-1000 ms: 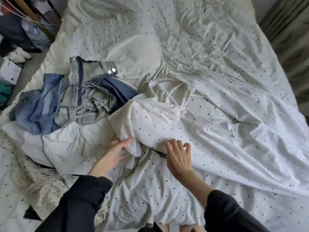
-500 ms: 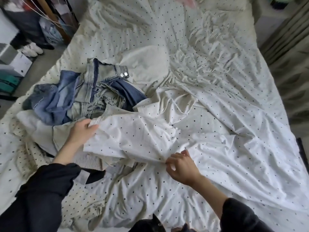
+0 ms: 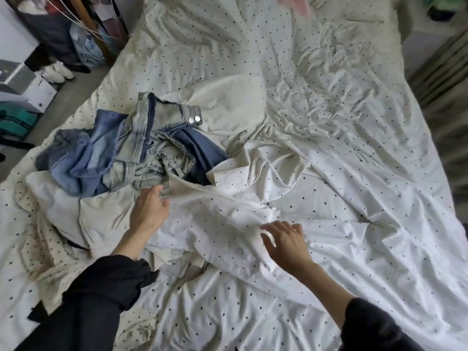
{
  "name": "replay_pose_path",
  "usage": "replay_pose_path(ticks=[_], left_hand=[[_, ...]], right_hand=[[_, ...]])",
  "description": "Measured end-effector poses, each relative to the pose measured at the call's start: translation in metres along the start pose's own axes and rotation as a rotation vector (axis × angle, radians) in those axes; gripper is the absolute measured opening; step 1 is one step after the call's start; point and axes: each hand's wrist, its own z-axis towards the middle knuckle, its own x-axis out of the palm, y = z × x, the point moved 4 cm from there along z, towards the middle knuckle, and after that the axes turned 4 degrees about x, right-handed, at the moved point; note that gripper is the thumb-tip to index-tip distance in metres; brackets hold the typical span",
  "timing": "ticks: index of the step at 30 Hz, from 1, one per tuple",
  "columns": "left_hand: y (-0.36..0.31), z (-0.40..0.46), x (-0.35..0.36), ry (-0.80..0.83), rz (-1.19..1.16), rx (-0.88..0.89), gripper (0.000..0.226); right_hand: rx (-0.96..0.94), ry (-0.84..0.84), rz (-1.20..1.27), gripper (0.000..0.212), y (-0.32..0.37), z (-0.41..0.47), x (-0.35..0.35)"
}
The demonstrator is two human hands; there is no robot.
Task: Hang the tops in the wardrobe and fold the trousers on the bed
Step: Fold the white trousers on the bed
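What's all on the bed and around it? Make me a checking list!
Surface: bed with a wrinkled white dotted cover.
Job's things: crumpled jeans on a heap of pale clothes, left of the middle; nothing folded yet.
Clutter: something pink at the far end, blurred.
Hands: left hand reaches to the heap's edge below the jeans; right hand is spread over the cover, holding nothing.
Cables: thin white lines far left, too small to tell.
Surroundings: white shoes and boxes on the floor.

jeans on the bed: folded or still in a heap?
Not folded. The jeans lie crumpled in a heap, waistband twisted open, legs bunched toward the bed's left edge.
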Motion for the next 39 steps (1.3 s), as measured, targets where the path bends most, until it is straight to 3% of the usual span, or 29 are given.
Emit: replay_pose_path(ticks=[3,6,9,12,14,16,19,23,26,29,32,34,37,39], left_hand=[[-0.064,0.017,0.010,-0.092,-0.071,0.201,0.030],[-0.128,0.036,0.033,-0.087,0.056,0.401,0.038],[-0.150,0.052,0.064,0.154,0.313,0.256,0.055],[-0.149,0.065,0.076,0.234,0.390,0.194,0.034],[-0.153,0.077,0.066,0.174,0.375,0.233,0.026],[-0.169,0.095,0.045,0.051,0.350,0.287,0.022],[-0.197,0.125,0.001,-0.199,0.284,0.379,0.023],[-0.231,0.155,-0.052,-0.474,0.159,0.499,0.022],[-0.234,0.163,-0.065,-0.579,0.123,0.559,0.023],[-0.208,0.168,-0.041,-0.420,0.269,0.507,0.024],[-0.166,0.175,0.001,-0.014,0.498,0.260,0.037],[-0.151,0.175,0.020,0.128,0.510,0.189,0.038],[-0.148,0.178,0.027,0.101,0.493,0.210,0.034],[-0.153,0.186,0.025,0.046,0.493,0.231,0.034]], right_hand=[[0.095,-0.110,0.021,0.031,-0.020,0.032,-0.022],[0.167,-0.190,-0.038,0.037,-0.049,0.070,-0.044],[0.183,-0.160,-0.163,0.051,-0.075,0.100,-0.057],[0.083,-0.043,-0.260,0.062,-0.091,0.126,-0.059],[-0.015,0.034,-0.317,0.055,-0.091,0.138,-0.056],[-0.102,0.064,-0.352,0.033,-0.088,0.149,-0.053],[-0.061,-0.115,-0.210,0.022,-0.083,0.165,-0.075],[0.088,-0.493,0.133,0.010,-0.083,0.188,-0.131],[0.025,-0.392,0.275,0.015,-0.077,0.202,-0.138],[0.194,-0.399,0.159,0.027,-0.093,0.219,-0.133],[0.334,-0.133,-0.089,0.066,-0.111,0.244,-0.112],[0.332,0.037,-0.130,0.078,-0.113,0.256,-0.091],[0.388,0.157,-0.088,0.074,-0.117,0.273,-0.065],[0.399,0.185,-0.078,0.055,-0.119,0.285,-0.058]])
